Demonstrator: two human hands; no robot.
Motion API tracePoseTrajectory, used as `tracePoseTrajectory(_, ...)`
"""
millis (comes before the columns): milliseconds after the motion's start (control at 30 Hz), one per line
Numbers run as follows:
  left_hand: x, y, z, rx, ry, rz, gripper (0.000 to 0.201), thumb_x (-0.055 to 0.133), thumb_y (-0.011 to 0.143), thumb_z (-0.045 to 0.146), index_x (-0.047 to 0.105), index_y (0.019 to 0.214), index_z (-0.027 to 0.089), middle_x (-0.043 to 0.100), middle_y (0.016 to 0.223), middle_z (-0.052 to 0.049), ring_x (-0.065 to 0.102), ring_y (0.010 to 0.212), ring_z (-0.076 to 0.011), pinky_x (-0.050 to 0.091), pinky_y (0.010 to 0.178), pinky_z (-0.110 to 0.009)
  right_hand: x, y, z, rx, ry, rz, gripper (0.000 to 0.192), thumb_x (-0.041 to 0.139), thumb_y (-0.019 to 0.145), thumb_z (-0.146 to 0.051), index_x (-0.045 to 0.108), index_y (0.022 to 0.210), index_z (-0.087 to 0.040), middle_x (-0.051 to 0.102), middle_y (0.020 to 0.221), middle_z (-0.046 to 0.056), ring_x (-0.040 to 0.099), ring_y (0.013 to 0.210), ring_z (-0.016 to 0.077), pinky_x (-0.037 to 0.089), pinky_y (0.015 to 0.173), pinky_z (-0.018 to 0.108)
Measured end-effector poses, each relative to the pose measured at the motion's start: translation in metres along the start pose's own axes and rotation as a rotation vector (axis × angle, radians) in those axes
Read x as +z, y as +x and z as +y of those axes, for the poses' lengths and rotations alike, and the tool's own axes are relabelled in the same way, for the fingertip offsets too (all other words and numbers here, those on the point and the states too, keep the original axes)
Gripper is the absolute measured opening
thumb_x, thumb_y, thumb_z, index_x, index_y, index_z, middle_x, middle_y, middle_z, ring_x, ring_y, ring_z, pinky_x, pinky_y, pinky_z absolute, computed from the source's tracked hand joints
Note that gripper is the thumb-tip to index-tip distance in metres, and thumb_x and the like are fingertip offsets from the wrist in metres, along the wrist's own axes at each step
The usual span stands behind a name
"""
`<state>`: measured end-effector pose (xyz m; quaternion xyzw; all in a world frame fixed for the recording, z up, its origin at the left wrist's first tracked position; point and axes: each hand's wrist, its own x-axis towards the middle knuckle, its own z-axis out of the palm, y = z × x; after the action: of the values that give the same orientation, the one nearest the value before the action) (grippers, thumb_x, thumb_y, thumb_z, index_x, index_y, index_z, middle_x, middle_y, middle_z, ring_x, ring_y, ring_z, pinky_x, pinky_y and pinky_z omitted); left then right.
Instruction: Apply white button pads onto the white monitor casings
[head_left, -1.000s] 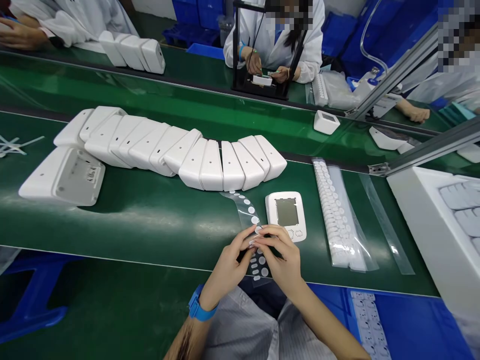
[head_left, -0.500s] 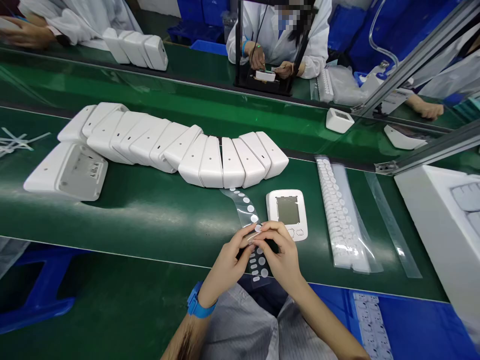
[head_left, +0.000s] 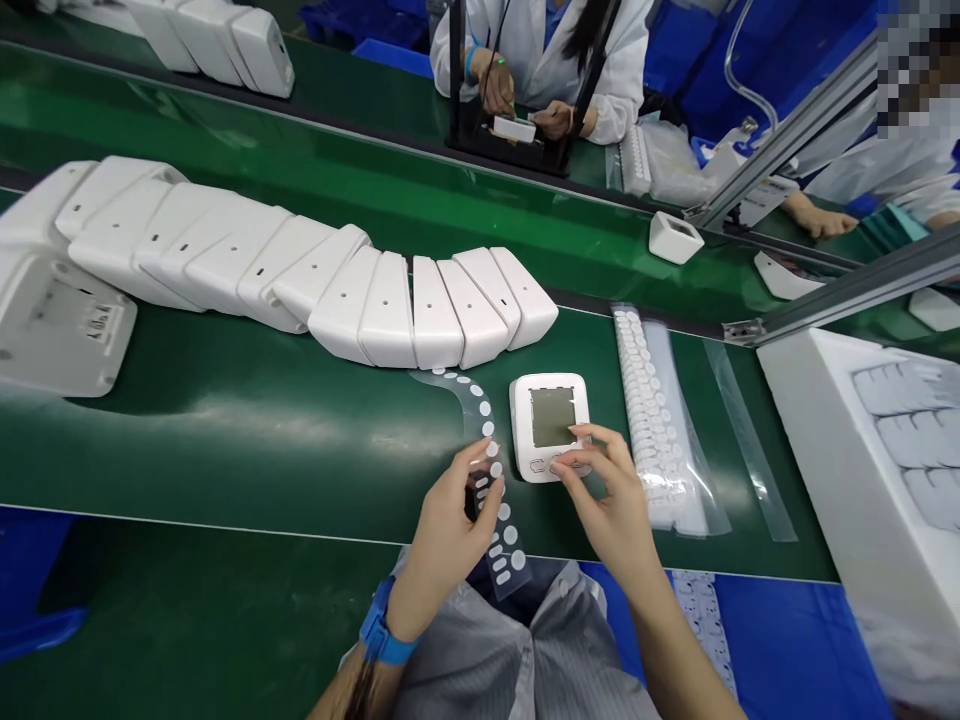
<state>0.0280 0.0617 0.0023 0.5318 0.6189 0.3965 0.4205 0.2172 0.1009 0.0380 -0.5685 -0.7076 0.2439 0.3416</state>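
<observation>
A small white device with a grey screen lies face up on the green conveyor belt. My right hand has its fingertips on the button area at the device's near edge, pinched as if on a small sticker that I cannot make out. My left hand pinches a clear strip of white stickers, which curves from the row of housings toward my lap.
A long row of white housings leans together behind the device. Clear bags of small white parts lie to its right, then a white foam tray. A metal rail crosses at right. Other people work across the far belt.
My right hand left the sticker strip and moved right onto the device's button area. The left hand still holds the strip. The view shifted to the right.
</observation>
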Motion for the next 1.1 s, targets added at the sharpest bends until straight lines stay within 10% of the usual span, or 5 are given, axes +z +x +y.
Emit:
tracePoseTrajectory(300,0.028,0.015,0.01,0.192,0.288,0.141,0.022,0.053,0.097,0.027,0.053,0.118,0.021,0.068,0.097,-0.006,0.066,0.086,-0.0212,0.053,0.076,-0.035,0.011,-0.002,-0.001,0.019,-0.093,-0.071,0.01,0.061,0.094,-0.024,0.068,0.087,-0.024,0.054,0.12,0.01,0.05,0.118,0.0292,0.051,0.097,0.051)
tracePoseTrajectory(1100,0.028,0.017,0.01,0.199,0.281,0.128,0.02,0.054,0.097,0.028,0.054,0.116,0.022,0.062,0.087,-0.001,0.062,0.08,-0.0175,0.05,0.074,-0.031,0.003,0.011,-0.001,-0.048,-0.174,-0.161,0.009,0.06,0.094,-0.02,0.065,0.088,-0.024,0.057,0.116,0.009,0.051,0.115,0.03,0.052,0.091,0.05)
